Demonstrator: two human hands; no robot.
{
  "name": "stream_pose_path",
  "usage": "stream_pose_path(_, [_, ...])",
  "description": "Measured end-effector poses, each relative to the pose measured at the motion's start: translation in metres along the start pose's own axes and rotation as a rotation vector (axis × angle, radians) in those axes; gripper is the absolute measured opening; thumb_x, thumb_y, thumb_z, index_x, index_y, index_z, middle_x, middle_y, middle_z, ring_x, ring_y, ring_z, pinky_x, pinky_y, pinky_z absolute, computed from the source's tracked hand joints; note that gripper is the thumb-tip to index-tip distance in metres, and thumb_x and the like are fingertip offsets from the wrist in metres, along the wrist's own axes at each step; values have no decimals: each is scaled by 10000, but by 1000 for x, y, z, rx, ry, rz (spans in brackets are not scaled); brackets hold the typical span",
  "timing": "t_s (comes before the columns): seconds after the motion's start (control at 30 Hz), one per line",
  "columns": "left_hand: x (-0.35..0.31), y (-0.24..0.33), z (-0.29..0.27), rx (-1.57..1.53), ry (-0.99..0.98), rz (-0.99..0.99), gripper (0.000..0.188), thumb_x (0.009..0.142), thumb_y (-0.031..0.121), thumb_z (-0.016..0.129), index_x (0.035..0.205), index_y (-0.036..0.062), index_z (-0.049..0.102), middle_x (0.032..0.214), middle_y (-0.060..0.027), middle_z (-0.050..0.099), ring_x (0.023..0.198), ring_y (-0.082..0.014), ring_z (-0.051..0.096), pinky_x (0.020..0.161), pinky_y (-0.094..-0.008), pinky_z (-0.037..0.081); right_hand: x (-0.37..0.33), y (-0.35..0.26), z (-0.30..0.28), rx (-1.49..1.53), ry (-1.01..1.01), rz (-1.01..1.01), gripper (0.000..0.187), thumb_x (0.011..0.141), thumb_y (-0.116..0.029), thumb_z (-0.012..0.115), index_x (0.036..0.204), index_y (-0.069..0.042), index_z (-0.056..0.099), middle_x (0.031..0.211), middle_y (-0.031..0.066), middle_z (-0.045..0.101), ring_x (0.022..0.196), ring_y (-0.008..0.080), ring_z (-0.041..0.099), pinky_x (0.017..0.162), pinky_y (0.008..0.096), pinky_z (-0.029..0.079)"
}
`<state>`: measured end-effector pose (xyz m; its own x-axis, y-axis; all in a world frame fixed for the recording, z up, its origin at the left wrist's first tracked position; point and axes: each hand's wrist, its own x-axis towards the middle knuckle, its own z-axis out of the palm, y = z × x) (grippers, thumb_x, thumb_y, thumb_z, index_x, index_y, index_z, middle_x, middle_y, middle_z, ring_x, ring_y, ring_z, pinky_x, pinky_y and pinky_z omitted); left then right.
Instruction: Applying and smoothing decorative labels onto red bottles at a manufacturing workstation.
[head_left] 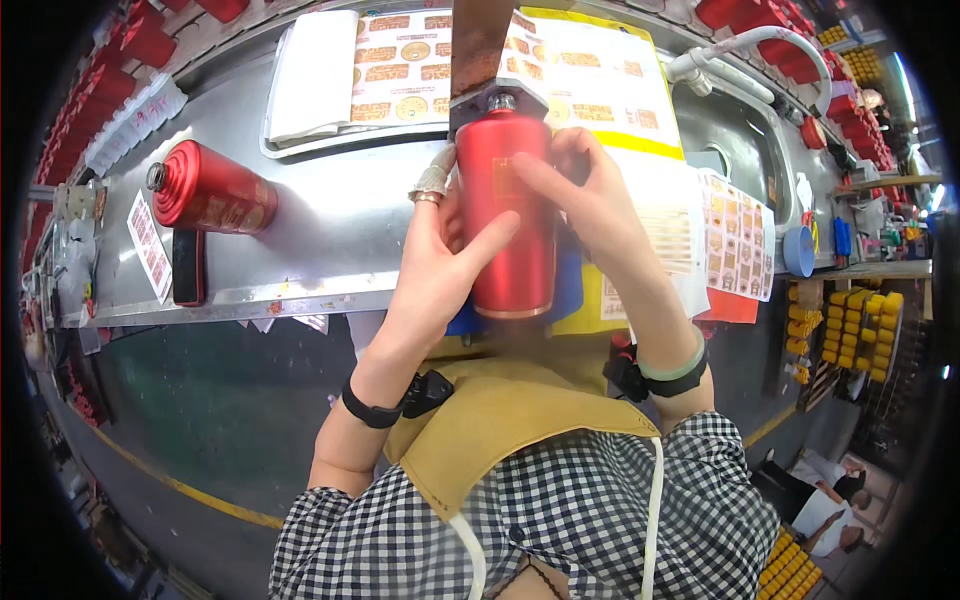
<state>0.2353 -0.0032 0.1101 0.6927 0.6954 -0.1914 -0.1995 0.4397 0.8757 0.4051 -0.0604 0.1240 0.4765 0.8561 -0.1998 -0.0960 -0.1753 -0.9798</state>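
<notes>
A glossy red bottle (512, 255) with a metal neck is between my two hands in front of my body, its neck pointing away from me. My left hand (437, 250) grips its left side, thumb lying across the front; a whitish wrap covers one fingertip. My right hand (592, 205) curves round the upper right side, with its slightly blurred thumb on a small gold-marked square (507, 178) on the bottle. The fingers behind the bottle are hidden. A second red bottle (212, 190) lies on its side on the metal counter at the left.
Sheets of gold-printed stickers (405, 75) rest in a tray at the back, with more on a yellow-edged sheet (600, 85). A dark post (484, 45) stands beyond the bottle. At left are a phone (188, 267) and a label strip (150, 245); at right, a sink (745, 140) and curved faucet (770, 38).
</notes>
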Motion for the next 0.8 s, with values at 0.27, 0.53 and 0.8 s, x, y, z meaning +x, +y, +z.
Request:
stream_pose_path(0.27, [-5, -4, 2, 57, 26, 40, 826, 939, 87, 720, 1586, 28, 209, 1501, -180, 471, 1336, -236, 518, 1104, -384, 451, 0, 1, -1, -55, 0, 28, 399, 866, -247, 843, 1002, -44, 527, 885, -13, 518, 776, 64, 445, 683, 239, 410])
stream_pose_path(0.53, [-1, -5, 7, 48, -3, 66, 769, 948, 51, 701, 1575, 51, 256, 1470, -164, 506, 1297, -221, 550, 1063, -368, 488, -3, 3, 0, 11, 33, 3, 452, 869, -284, 824, 1073, 1, 539, 919, 83, 608, 840, 106, 582, 714, 288, 520])
stream_pose_path(0.8, [-12, -16, -28, 224, -93, 143, 1037, 850, 130, 790, 1630, 58, 110, 1619, -158, 322, 1469, -287, 364, 1196, -436, 333, 8, 21, 2, -102, 6, -155, 347, 1023, -356, 602, 1080, -14, 588, 943, 108, 654, 893, 184, 627, 806, 337, 516])
